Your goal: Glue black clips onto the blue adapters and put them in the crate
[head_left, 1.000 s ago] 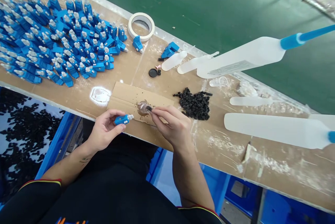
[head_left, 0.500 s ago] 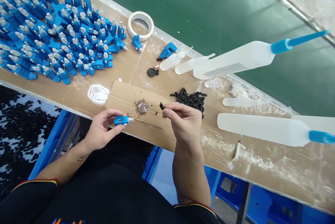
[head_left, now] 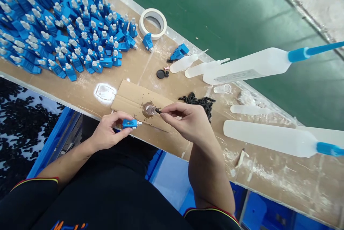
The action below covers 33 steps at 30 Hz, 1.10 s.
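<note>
My left hand [head_left: 111, 132] is closed around a blue plastic part [head_left: 129, 123] with a clear-white tip pointing right, held over the table's near edge. Between the thumb and fingertips of my right hand [head_left: 188, 119] is a small black piece [head_left: 158, 111]. Its end is at the mouth of a small clear cup [head_left: 150, 109]; whether it touches the cup I cannot tell. The cup stands in a dark wet patch on a flat piece of cardboard [head_left: 129, 95]. Just behind my right hand lies a heap of similar black pieces [head_left: 200, 101].
Many blue parts with whitish tips [head_left: 67, 32] crowd the table's left side. A roll of white tape [head_left: 163, 20] lies at the far edge. White squeeze bottles with blue nozzles [head_left: 252, 65] and smaller droppers [head_left: 182, 64] lie to the right, near a round black cap [head_left: 160, 74].
My right hand has moved left with the black piece, bringing it from beside the cup to its mouth. My left hand keeps its hold on the blue part. The view has shifted slightly.
</note>
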Each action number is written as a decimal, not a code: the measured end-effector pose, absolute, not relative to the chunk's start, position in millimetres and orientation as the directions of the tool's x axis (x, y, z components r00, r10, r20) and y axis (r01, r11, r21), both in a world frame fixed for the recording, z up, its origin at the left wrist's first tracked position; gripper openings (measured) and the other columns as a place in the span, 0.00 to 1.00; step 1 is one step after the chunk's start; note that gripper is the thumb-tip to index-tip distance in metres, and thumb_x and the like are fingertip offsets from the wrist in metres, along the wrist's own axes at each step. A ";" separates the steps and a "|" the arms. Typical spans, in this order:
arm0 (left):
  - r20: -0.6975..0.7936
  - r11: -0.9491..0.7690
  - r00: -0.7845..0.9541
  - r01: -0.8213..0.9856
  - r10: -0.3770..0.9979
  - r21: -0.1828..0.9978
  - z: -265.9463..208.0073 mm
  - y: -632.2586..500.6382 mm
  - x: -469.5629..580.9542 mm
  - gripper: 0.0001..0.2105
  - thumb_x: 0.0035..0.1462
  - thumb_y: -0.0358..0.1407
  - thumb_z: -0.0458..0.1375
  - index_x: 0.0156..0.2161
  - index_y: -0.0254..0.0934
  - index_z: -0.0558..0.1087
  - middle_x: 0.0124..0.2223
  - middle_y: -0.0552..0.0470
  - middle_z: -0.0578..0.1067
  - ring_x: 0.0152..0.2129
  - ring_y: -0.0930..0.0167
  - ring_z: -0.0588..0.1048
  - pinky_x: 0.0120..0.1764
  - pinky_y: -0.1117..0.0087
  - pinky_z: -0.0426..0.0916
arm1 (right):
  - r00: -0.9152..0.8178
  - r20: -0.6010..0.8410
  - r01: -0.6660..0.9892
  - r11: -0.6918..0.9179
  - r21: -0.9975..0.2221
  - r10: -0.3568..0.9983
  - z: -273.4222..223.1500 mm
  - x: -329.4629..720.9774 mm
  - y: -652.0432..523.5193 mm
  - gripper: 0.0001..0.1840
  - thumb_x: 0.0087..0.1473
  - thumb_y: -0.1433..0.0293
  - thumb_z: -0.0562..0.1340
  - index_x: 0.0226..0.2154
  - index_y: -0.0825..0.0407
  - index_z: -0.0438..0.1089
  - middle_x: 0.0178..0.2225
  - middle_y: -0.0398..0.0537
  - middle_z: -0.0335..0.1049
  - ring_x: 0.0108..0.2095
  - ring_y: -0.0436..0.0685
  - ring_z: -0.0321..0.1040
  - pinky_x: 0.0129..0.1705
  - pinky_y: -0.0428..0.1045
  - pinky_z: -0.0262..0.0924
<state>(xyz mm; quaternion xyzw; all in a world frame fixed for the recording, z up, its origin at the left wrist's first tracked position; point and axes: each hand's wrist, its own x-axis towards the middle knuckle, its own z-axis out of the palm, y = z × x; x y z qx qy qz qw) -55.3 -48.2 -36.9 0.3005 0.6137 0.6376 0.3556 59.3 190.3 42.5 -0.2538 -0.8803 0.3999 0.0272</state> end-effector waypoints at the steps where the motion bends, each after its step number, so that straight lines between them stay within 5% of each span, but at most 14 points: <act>1: -0.052 0.006 -0.566 -0.082 0.823 0.997 -37.0 -48.4 -55.4 0.11 0.59 0.32 0.66 0.47 0.37 0.78 0.45 0.43 0.82 0.40 0.66 0.81 0.41 0.71 0.77 | -0.875 -0.165 0.428 0.565 -0.705 0.455 42.8 57.9 190.5 0.07 0.51 0.66 0.68 0.27 0.51 0.80 0.26 0.46 0.80 0.24 0.52 0.73 0.27 0.46 0.65; 26: -0.035 -0.002 -0.562 -0.065 0.826 0.998 -35.8 -50.3 -57.1 0.10 0.60 0.31 0.65 0.47 0.36 0.77 0.45 0.45 0.81 0.39 0.68 0.81 0.40 0.72 0.77 | -0.910 -0.173 0.390 0.642 -0.660 0.376 42.7 52.2 191.4 0.05 0.54 0.70 0.67 0.28 0.51 0.79 0.28 0.43 0.80 0.26 0.51 0.73 0.32 0.47 0.64; 33: 0.030 -0.042 -0.544 -0.009 0.839 0.999 -30.9 -48.1 -56.0 0.15 0.59 0.31 0.68 0.51 0.37 0.76 0.46 0.45 0.82 0.42 0.67 0.83 0.44 0.70 0.79 | -0.898 0.067 0.194 0.528 -0.827 0.435 59.5 64.9 186.2 0.06 0.53 0.75 0.69 0.28 0.49 0.77 0.27 0.43 0.79 0.27 0.51 0.74 0.30 0.45 0.66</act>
